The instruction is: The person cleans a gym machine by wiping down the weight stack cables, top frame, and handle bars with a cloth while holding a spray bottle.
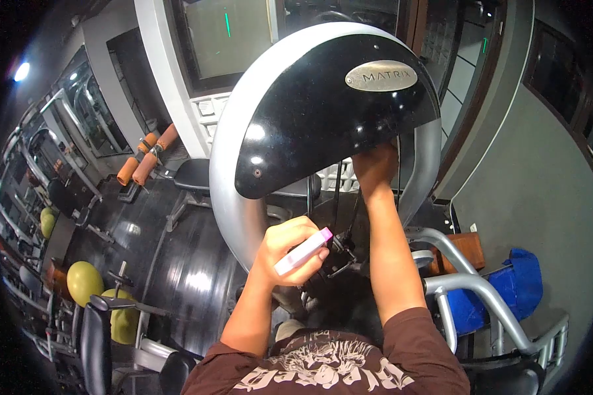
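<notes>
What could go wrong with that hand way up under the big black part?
The right hand is partly hidden under the black cover, so its fingers might get scraped or pinched there. The pink-tipped white object in the left hand might slip and drop.

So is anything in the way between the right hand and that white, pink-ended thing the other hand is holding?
Possibly: dark cables hang below the black panel, in the gap between the right hand and the white object in the left hand. One view can't settle whether they're in between or behind.
</notes>
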The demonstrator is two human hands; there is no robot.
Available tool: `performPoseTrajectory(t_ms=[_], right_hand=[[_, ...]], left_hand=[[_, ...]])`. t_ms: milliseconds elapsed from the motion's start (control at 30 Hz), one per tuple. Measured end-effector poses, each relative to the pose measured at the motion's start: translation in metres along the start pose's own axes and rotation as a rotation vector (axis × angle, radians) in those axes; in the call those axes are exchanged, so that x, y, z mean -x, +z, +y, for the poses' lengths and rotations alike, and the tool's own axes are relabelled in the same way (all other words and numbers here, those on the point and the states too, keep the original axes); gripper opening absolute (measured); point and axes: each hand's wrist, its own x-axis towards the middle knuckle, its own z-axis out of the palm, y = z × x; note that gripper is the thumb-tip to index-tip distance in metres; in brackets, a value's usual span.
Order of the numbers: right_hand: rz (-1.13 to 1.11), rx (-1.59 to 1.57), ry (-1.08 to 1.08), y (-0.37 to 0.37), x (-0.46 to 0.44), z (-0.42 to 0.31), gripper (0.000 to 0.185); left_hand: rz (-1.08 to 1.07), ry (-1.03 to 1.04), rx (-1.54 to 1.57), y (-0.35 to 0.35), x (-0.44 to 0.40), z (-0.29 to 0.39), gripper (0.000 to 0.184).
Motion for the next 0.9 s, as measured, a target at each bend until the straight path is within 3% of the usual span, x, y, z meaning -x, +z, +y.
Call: performPoseTrajectory(t_ms=[133,167,267,300,333,500,600,767,900], right_hand=[[-0.071,0.063,-0.182,-0.015,0.012,0.004,0.035],[-0.166,0.095,-0.173,-0.016,0.020,0.020,0.044],[-0.243,0.096,-0.154,-0.030,0.022,0.043,0.034],[-0.188,0.175,-0.267,-0.035,0.020,0.051,0.035],[-0.164,0.152,-0.274,-0.035,0.018,0.060,0.056],[0.076,0.158,-0.314,-0.041,0.000,0.085,0.035],[0.078,-0.017,-0.165,-0.035,-0.013,0.081,0.029],[-0.020,0.111,-0.247,-0.032,-0.028,0.051,0.036],[-0.056,0.154,-0.315,-0.038,-0.022,0.072,0.036]], left_hand=[[0.007,-0.004,-0.008,0.001,0.001,0.000,0.015],[0.001,0.006,-0.009,0.001,0.000,0.000,0.014],[-0.007,0.017,-0.006,-0.001,0.000,0.001,0.014],[-0.009,0.016,-0.004,-0.001,0.000,0.001,0.015],[-0.013,0.018,-0.003,-0.001,0.000,0.000,0.015],[-0.005,0.028,-0.007,0.000,0.000,-0.002,0.017],[-0.012,0.009,-0.003,0.000,-0.002,0.000,0.017],[0.003,-0.005,-0.007,0.002,-0.002,-0.003,0.017],[0.006,-0.015,-0.011,0.002,-0.001,-0.003,0.017]])
